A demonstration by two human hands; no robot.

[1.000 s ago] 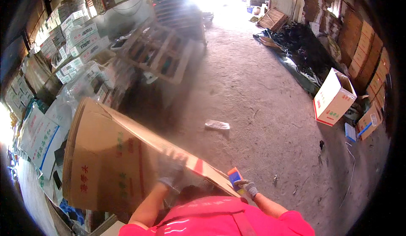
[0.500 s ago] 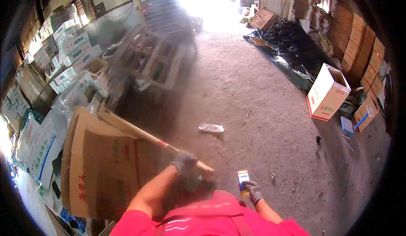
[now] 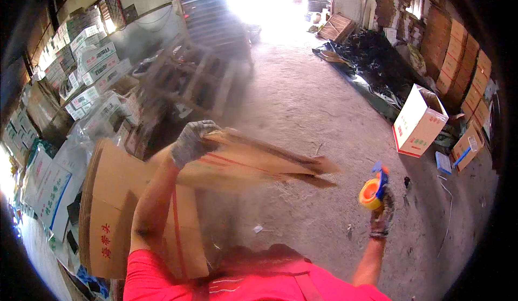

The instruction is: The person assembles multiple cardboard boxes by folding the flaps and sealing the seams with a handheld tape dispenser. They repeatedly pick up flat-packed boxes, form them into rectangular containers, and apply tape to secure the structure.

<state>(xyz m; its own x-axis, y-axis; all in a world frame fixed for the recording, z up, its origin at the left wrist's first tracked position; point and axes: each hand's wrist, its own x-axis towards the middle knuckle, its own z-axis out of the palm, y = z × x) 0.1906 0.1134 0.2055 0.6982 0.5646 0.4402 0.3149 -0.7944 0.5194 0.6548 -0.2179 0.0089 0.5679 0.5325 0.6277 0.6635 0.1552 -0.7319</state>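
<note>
My left hand (image 3: 191, 143), in a grey glove, is closed on the upper edge of a flattened cardboard box (image 3: 259, 158). The box stretches out to the right, tilted and a little blurred by motion. My right hand (image 3: 382, 217), also gloved, grips a tape dispenser (image 3: 371, 192) with a blue and orange frame and a yellow-orange roll. The dispenser is held over the floor, apart from the box. Beside my left arm stands a stack of flattened cartons (image 3: 116, 214) on edge.
An open-topped carton (image 3: 411, 123) stands on the floor at the right, near a blue-and-white flat item (image 3: 443, 162). Black sheeting (image 3: 372, 58) lies beyond it. White boxes (image 3: 97, 61) are piled at the left beside a wooden rack (image 3: 197, 79). Brown cartons (image 3: 452, 52) line the right wall.
My left hand has risen and moved left, swinging the flattened box up and across to the right. My right hand has moved right and forward with the tape dispenser, turning it.
</note>
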